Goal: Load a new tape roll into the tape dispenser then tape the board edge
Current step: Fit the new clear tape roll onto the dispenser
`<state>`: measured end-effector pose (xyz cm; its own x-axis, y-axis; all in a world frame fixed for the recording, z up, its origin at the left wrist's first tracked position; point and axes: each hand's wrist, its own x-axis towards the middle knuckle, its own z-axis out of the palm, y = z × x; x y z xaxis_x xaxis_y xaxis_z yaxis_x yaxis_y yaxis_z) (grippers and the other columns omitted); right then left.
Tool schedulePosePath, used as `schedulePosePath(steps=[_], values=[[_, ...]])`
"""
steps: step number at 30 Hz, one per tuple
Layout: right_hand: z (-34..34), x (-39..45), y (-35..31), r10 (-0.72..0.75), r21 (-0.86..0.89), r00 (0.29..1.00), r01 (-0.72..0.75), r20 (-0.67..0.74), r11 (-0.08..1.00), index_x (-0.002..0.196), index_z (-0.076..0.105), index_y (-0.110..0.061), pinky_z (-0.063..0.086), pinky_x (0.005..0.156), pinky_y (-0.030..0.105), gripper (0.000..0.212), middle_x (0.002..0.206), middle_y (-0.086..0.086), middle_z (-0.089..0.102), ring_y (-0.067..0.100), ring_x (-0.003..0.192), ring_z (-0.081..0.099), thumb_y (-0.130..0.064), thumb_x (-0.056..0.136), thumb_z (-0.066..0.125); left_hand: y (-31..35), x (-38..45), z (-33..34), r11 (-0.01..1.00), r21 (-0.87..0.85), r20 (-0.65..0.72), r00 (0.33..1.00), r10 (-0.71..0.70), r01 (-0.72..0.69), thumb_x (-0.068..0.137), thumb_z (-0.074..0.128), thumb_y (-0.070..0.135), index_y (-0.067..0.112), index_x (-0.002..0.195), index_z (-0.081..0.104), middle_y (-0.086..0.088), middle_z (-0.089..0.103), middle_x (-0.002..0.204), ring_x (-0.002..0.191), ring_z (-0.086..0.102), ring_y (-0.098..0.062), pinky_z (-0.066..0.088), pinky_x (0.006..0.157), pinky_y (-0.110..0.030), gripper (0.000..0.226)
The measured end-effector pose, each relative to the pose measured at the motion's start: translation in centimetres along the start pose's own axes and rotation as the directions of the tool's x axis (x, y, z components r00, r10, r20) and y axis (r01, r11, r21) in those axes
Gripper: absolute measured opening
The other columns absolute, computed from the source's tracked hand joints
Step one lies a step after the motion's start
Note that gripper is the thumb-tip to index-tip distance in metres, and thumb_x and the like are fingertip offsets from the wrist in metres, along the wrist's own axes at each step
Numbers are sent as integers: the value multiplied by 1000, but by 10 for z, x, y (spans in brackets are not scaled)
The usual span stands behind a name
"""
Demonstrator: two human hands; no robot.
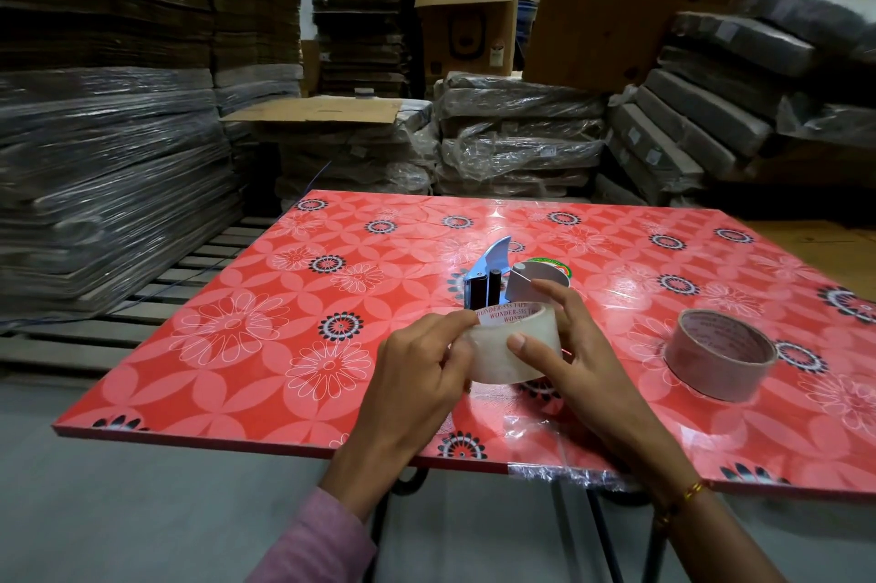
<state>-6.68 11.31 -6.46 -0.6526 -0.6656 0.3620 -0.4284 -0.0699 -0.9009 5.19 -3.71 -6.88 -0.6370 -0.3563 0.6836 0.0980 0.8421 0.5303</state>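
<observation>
The clear tape roll sat between both hands, lifted just above the near middle of the red flowered board, its cardboard core printed with red lettering and facing up and away. The left hand gripped it from the 9 o'clock side, fingers curled round the outer winding and thumb tip pinching at the top rim. The right hand held it from the 3 o'clock side, thumb laid flat across the front of the winding and fingers curled over the far edge into the core.

Just beyond the roll, at 12 o'clock, the blue tape dispenser stood on the board, its black rollers upright and touching or nearly touching the roll's far rim; I could not tell which. A used-up cardboard core with a green and red label sat on its right side.

At 3 o'clock, well apart from the hands, a tan tape roll lay flat on the board. A crinkled strip of clear tape wrapped the board's near edge at 5 o'clock. Wrapped stacks of flat cardboard filled the background.
</observation>
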Motion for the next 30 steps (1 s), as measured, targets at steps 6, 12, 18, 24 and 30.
schedulePosePath(steps=[6,12,18,24,30], values=[[-1,1,3,19,14,1000,-18,-6,1000,128,48,-52,56,81,24,53,111,-18,70,7,102,70,-41,81,71,0,0,-1,999,-35,50,999,-15,17,94,46,37,19,116,68,5,71,101,73,65,-9,53,70,-31,36],[-1,1,4,24,17,1000,-24,-10,1000,131,48,-48,58,82,30,57,112,-11,71,10,101,71,-41,81,72,-2,0,1,1000,11,45,999,-4,3,97,42,38,20,119,67,4,70,107,88,64,-9,51,78,-29,37],[0,0,3,37,-5,999,-37,-32,999,131,48,-48,61,86,35,58,108,-14,71,8,97,71,-47,78,73,-4,1,-1,999,-31,39,999,-34,36,93,38,27,21,121,68,4,73,113,98,66,-7,51,86,-26,42],[1,1,4,35,-53,998,-38,-47,998,133,47,-46,62,84,48,73,124,-9,65,15,103,71,-64,68,75,-1,1,-1,994,-59,78,993,-89,94,96,41,53,27,122,63,10,68,107,83,65,-8,54,73,-35,43],[2,2,5,30,-81,997,-36,-67,996,131,47,-48,61,84,49,70,121,-12,65,13,100,71,-64,68,73,-3,1,0,996,-19,52,995,-90,91,101,36,37,25,124,63,7,70,114,99,65,-10,51,86,-37,38]])
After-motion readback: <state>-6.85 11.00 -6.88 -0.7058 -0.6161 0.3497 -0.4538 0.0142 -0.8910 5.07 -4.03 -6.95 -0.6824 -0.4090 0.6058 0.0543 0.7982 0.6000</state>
